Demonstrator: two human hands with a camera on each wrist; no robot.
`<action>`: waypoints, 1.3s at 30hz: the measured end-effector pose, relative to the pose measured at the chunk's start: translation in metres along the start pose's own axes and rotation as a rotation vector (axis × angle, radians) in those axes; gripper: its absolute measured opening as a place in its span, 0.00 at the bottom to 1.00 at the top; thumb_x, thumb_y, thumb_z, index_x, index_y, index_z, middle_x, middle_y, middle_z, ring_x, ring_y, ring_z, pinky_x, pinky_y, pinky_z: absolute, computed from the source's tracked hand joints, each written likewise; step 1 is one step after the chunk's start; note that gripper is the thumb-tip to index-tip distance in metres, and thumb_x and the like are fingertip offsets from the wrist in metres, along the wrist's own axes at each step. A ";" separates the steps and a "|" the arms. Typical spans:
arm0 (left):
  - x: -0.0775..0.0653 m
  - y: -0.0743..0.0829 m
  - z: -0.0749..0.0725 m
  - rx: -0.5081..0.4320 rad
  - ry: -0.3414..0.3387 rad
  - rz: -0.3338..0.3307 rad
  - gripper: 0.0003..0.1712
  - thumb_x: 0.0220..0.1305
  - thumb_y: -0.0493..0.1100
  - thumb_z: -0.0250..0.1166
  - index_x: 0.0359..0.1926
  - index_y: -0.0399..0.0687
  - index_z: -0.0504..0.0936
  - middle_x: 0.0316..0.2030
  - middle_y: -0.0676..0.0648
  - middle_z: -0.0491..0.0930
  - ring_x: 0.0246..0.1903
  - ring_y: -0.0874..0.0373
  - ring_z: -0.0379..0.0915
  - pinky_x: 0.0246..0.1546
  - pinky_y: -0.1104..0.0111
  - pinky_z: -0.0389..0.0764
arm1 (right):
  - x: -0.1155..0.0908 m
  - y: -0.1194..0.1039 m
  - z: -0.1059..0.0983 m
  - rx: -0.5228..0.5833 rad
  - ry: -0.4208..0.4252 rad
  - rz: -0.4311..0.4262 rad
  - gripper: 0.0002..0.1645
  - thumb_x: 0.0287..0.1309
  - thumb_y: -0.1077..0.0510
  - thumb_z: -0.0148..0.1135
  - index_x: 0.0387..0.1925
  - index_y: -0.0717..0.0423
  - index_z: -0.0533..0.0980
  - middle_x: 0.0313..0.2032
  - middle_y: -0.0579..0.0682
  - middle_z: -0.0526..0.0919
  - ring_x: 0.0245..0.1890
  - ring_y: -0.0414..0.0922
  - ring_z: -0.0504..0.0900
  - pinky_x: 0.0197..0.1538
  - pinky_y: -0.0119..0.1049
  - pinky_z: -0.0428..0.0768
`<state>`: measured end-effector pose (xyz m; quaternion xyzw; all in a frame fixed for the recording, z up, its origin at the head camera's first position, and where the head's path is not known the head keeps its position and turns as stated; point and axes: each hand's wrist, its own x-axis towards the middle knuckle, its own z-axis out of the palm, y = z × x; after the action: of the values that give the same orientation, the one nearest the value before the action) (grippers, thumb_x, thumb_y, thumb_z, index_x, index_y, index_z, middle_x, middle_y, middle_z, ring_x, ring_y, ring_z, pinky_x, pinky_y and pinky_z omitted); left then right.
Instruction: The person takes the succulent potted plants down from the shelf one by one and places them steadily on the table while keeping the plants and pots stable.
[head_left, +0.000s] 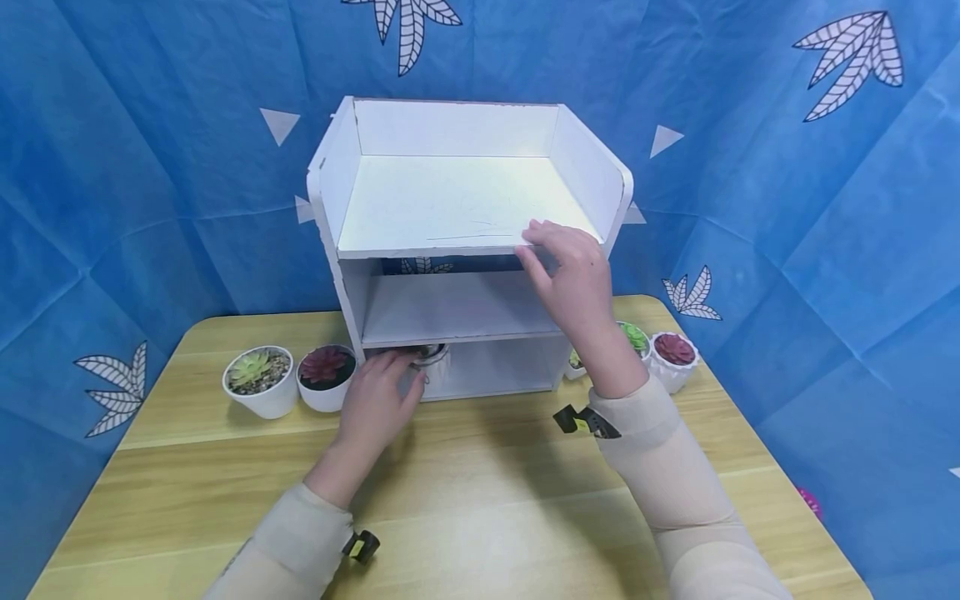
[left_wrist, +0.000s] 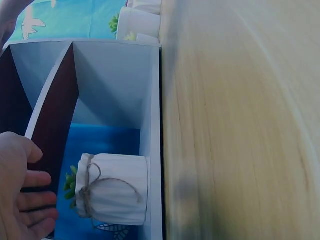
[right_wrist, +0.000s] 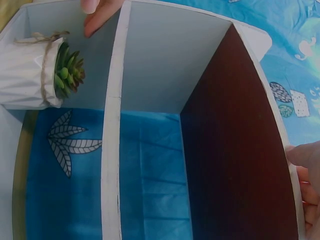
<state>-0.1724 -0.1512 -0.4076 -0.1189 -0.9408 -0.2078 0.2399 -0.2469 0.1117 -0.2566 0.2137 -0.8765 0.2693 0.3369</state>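
Observation:
A white shelf unit (head_left: 450, 312) stands on the wooden table. In its bottom compartment, toward the left, sits a white ribbed pot (left_wrist: 120, 187) tied with twine, holding a green succulent (right_wrist: 69, 72). My left hand (head_left: 378, 396) reaches to the left front of that compartment. In the left wrist view its loosely bent fingers (left_wrist: 37, 200) are beside the plant, apart from the pot, with nothing held. At the right front of the top board, my right hand (head_left: 573, 271) grips the edge, fingers over the top and thumb at the front.
Left of the shelf unit stand a pale green succulent pot (head_left: 270, 396) and a dark red succulent pot (head_left: 326, 392). On the right are another red succulent pot (head_left: 675, 362) and green plants (head_left: 633, 336), partly behind my right arm. A blue patterned cloth (head_left: 150, 167) hangs behind the table (head_left: 465, 517).

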 end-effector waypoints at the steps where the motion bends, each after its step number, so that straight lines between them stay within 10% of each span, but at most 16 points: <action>1: 0.000 0.000 0.001 -0.001 -0.004 -0.011 0.20 0.66 0.47 0.65 0.51 0.37 0.84 0.51 0.38 0.83 0.52 0.39 0.77 0.57 0.47 0.75 | 0.000 0.000 0.000 0.001 0.002 -0.002 0.20 0.65 0.48 0.66 0.52 0.55 0.84 0.56 0.49 0.84 0.62 0.46 0.78 0.68 0.42 0.68; 27: 0.014 0.005 0.020 -0.114 -0.231 -0.401 0.44 0.66 0.59 0.62 0.66 0.27 0.62 0.55 0.27 0.72 0.55 0.33 0.73 0.54 0.44 0.75 | 0.001 0.002 0.000 0.004 0.003 -0.004 0.20 0.66 0.47 0.66 0.53 0.54 0.84 0.55 0.49 0.84 0.61 0.45 0.79 0.68 0.42 0.69; 39: 0.023 -0.003 0.035 -0.217 -0.207 -0.432 0.57 0.62 0.63 0.66 0.75 0.35 0.47 0.67 0.29 0.61 0.67 0.34 0.60 0.65 0.44 0.66 | 0.001 0.002 0.000 0.010 0.006 -0.006 0.20 0.66 0.47 0.65 0.53 0.54 0.84 0.55 0.49 0.84 0.61 0.45 0.79 0.68 0.42 0.69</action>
<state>-0.2067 -0.1353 -0.4249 0.0391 -0.9360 -0.3408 0.0784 -0.2483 0.1129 -0.2566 0.2172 -0.8734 0.2735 0.3394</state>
